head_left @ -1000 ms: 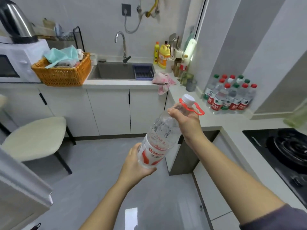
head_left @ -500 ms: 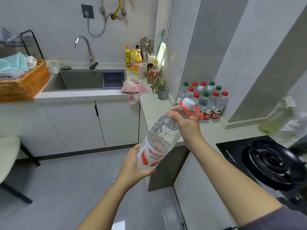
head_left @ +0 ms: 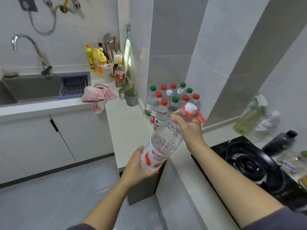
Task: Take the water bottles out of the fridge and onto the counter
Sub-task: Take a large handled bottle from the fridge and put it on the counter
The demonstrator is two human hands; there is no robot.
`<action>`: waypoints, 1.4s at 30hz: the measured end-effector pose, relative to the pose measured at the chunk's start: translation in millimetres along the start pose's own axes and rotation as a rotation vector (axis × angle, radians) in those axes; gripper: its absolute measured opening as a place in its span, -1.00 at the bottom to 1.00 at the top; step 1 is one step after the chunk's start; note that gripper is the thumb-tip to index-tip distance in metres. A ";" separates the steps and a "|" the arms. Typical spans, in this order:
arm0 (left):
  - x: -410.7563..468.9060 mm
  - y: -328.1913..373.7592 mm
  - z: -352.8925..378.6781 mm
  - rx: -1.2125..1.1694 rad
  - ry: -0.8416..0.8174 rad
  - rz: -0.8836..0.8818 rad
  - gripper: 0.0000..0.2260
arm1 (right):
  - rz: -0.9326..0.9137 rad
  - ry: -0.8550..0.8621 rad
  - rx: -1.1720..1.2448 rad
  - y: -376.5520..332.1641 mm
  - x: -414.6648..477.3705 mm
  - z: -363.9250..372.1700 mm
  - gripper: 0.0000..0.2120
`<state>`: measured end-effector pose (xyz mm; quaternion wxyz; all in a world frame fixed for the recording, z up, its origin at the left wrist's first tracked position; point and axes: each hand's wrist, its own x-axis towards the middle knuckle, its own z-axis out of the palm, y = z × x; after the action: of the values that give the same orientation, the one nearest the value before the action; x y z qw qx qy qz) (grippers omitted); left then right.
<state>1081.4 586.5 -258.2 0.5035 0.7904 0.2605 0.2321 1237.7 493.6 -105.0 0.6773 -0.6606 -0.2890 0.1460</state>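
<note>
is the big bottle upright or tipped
Tipped: the bottle leans cap up-right, left hand at its base, right hand at its neck.

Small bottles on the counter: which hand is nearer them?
Right. The right hand grips the neck of the big bottle, beside the small bottles; the left hand holds its base, farther back.

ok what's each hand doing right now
left hand: grips the base of the large water bottle
right hand: grips the same bottle at its neck

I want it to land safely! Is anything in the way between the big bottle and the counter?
Nothing visible does. Bare counter lies just beside the big bottle; the small bottles crowd only its back corner.
</note>
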 end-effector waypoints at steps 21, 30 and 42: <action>185.7 -35.7 107.1 -0.190 -0.263 -0.137 -0.37 | 0.082 0.286 -0.335 77.7 145.7 -24.0 -0.71; 183.0 -47.1 113.5 -0.181 -0.231 -0.135 -0.36 | 0.083 0.221 -0.349 87.1 138.7 -21.5 -0.71; 210.6 -34.8 143.5 -0.084 -0.277 -0.083 -0.24 | 0.037 0.215 -0.330 99.7 165.5 -56.3 -0.80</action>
<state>1324.8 638.0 -323.3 0.5765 0.7815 0.2112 0.1106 1419.8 552.4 -167.5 0.5839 -0.7798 -0.2226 0.0376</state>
